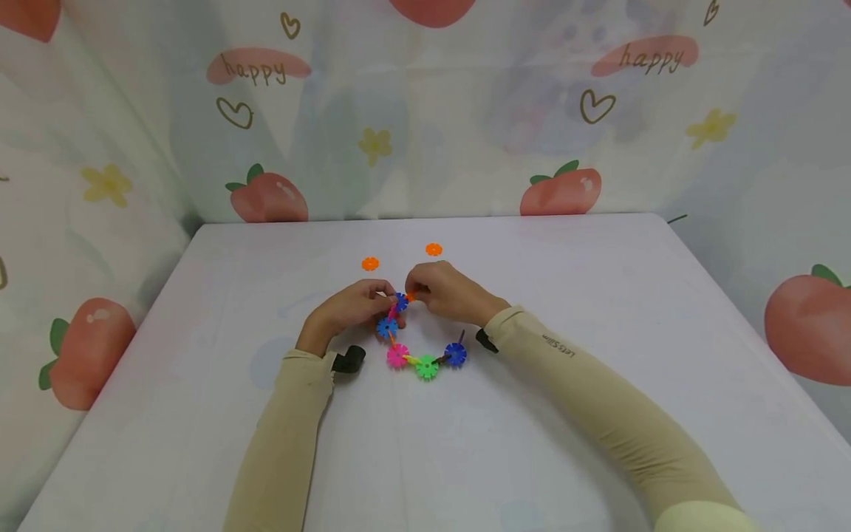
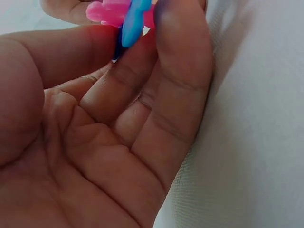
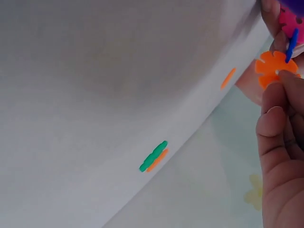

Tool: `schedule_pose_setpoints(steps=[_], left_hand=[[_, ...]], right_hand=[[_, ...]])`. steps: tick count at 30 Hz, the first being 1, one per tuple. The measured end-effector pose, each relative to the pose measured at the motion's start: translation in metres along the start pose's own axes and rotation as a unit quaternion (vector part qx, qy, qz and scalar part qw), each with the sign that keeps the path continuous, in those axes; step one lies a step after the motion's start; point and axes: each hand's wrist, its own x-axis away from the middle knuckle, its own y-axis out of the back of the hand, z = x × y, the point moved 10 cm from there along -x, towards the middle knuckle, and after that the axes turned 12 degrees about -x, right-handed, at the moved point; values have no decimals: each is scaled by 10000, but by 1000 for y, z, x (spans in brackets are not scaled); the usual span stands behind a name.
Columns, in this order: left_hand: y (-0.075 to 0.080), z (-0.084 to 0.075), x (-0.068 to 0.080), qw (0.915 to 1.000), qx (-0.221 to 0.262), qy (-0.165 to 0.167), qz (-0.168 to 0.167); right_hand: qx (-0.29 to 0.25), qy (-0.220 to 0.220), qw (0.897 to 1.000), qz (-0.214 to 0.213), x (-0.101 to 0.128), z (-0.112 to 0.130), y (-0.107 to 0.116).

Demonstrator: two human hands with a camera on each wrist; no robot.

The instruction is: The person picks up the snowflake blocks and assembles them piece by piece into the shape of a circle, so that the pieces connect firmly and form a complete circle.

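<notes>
A curved chain of snowflake-shaped plastic discs [image 1: 420, 347] is laid on the white table [image 1: 598, 414], its upper end lifted between the two hands near the table's middle. That upper end is pinched by the left hand [image 1: 352, 307], whose thumb and fingers are curled around a blue disc [image 2: 133, 23] and a pink disc [image 2: 107, 12] in the left wrist view. An orange disc [image 3: 271, 67] is gripped by the curled fingertips of the right hand [image 1: 445, 292] and is held against a thin blue disc edge [image 3: 290, 45] at the chain's end. Two loose orange discs, one [image 1: 370, 264] and another [image 1: 433, 250], are seen lying flat just beyond the hands. A fruit-printed cloth [image 1: 266, 133] is hung behind the table.
</notes>
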Motion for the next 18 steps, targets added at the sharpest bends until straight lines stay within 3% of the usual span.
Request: schedule_pose_setpoints(steps=[6, 14, 18], left_hand=[[0, 0, 1, 10000, 24, 0, -79], [2, 0, 3, 9999, 71, -26, -107], [2, 1, 1, 9998, 177, -25, -31]], right_hand=[[91, 155, 9998, 103, -3, 5, -4], [-408, -339, 9986, 54, 3, -16, 9], [-621, -912, 9936, -221, 6, -34, 26]])
